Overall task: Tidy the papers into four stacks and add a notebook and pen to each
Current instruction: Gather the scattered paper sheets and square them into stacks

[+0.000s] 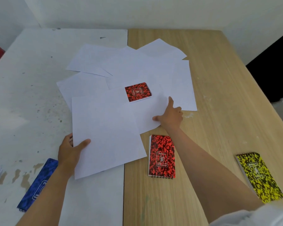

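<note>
Blue notebook (38, 185) under your left forearm. Your left hand (70, 152) pinches near sheet (104, 136), thumb on top. Papers (137, 70) scattered, small red notebook (138, 91) on them. Your right hand (170, 116) presses sheet, index finger straight. Red notebook (162, 156), yellow notebook (258, 176) at right.

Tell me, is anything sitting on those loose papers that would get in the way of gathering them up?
Yes. A small red notebook lies on top of the scattered papers near the middle of the spread, beyond the right hand. It would likely need lifting off first. The sheet the left hand holds has nothing on it.
</note>
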